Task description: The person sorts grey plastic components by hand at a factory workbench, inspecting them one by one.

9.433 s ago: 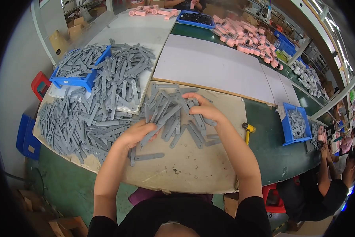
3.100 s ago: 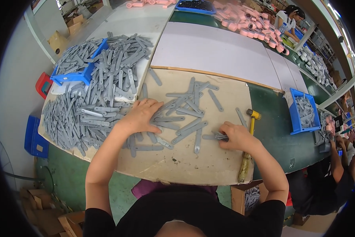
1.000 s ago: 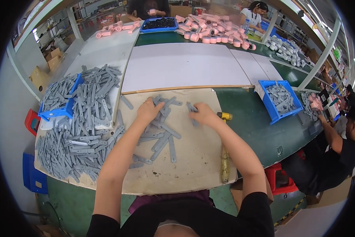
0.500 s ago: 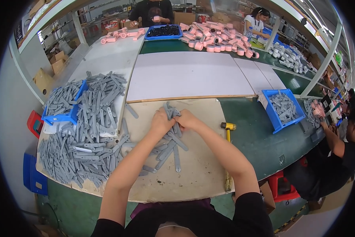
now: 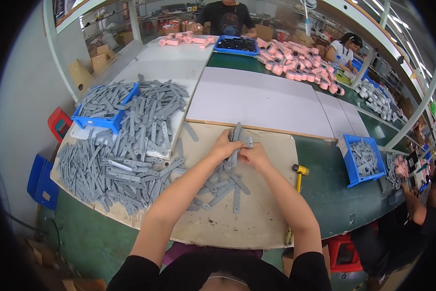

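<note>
Over the beige work board (image 5: 266, 203), my left hand (image 5: 222, 145) is closed round a small bundle of flat grey plastic strips (image 5: 236, 131), held nearly upright. Close on its right, my right hand (image 5: 255, 156) has its fingers pinched at one grey strip (image 5: 249, 141) beside the bundle. Several loose grey strips (image 5: 237, 199) lie on the board beneath and in front of my hands. A large heap of the same strips (image 5: 101, 174) spreads to my left. The fingertips are partly hidden by the strips.
Far left, a blue bin (image 5: 116, 121) full of strips stands by the heap. A hammer with a yellow-and-black head (image 5: 300, 169) lies right of my arm. Another blue bin (image 5: 351, 165) holds strips at the right. Pink parts (image 5: 295, 63) pile up at the back; co-workers sit around.
The view has swung left, so the scene sits further right. The strips in my left hand now stand straighter as a bundle, and my right hand has drawn slightly apart with one strip.
</note>
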Demonstrator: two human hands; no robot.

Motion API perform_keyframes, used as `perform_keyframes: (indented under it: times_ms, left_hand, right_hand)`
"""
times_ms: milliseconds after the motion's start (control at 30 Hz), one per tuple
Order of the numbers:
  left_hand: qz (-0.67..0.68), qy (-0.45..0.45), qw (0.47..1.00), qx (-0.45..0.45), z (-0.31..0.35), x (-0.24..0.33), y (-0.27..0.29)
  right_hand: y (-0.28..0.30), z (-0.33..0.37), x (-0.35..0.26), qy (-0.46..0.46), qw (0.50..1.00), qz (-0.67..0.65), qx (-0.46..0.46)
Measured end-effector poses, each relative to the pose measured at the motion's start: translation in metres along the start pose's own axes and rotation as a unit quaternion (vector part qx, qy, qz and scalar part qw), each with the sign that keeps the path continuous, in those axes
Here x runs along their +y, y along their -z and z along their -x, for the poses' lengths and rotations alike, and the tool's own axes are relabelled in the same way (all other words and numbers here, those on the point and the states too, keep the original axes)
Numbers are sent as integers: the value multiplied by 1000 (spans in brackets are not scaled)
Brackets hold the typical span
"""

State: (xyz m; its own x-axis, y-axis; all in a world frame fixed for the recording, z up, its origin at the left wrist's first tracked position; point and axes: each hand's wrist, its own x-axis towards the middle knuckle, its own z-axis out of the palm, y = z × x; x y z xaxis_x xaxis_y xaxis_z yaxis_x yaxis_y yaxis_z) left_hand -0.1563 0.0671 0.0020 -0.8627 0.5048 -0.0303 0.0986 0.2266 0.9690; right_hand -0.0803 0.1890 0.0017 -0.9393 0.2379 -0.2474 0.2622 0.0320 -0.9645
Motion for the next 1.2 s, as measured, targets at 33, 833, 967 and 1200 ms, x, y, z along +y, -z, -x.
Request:
perform_keyframes:
  times_ms: [33, 833, 967, 1200]
  left_hand:
    - [2, 2, 1000, 10, 0, -1, 3]
    - [-56, -9, 843, 534, 114, -76, 384]
    - [-223, 39, 839, 495, 98, -106, 406]
    - [-330, 55, 802, 495, 88, -123, 418]
  right_hand:
    - [-5, 2, -2, 65, 996, 49, 28]
    - [-14, 78, -18, 27, 992, 76, -101]
    - [-14, 78, -9, 70, 980, 162, -88]
    - [-18, 97, -21, 161, 829, 533, -60]
